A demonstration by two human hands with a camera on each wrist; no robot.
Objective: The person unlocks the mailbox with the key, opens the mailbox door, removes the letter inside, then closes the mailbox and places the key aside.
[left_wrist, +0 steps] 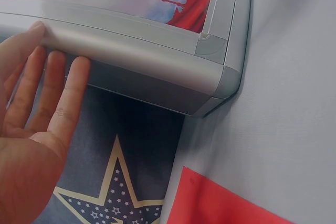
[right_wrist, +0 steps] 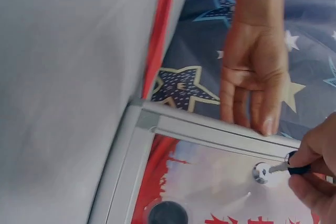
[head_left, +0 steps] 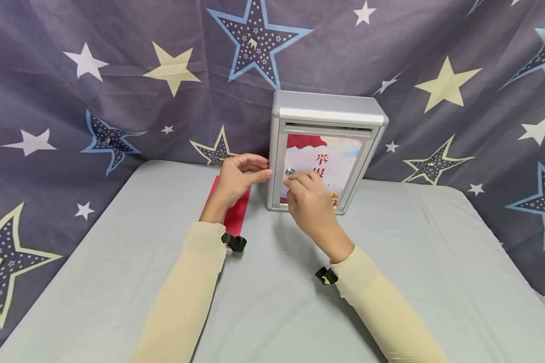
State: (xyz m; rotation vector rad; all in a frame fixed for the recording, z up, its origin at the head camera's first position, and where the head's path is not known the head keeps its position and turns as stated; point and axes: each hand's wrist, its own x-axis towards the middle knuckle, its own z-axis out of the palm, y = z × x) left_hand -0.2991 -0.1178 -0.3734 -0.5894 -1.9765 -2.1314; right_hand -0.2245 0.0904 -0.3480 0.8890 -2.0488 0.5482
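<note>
A silver metal letter box [head_left: 329,103] stands upright, with a slot near its top and a printed front panel. My right hand [head_left: 312,201] pinches a small key [right_wrist: 298,162] with a dark head between thumb and fingers. The key's blade points at the round lock [right_wrist: 262,172] on the panel; whether its tip sits inside the keyhole I cannot tell. At the box's left side, my left hand [head_left: 239,181] touches the edge, its fingers [left_wrist: 65,106] nearly straight and the thumb on the front of the frame.
Red paper [head_left: 236,217] lies flat on the grey-covered table [head_left: 272,302], partly beneath the left forearm. Behind the box hangs a dark cloth [head_left: 131,30] printed with stars. Each wrist wears a small black device.
</note>
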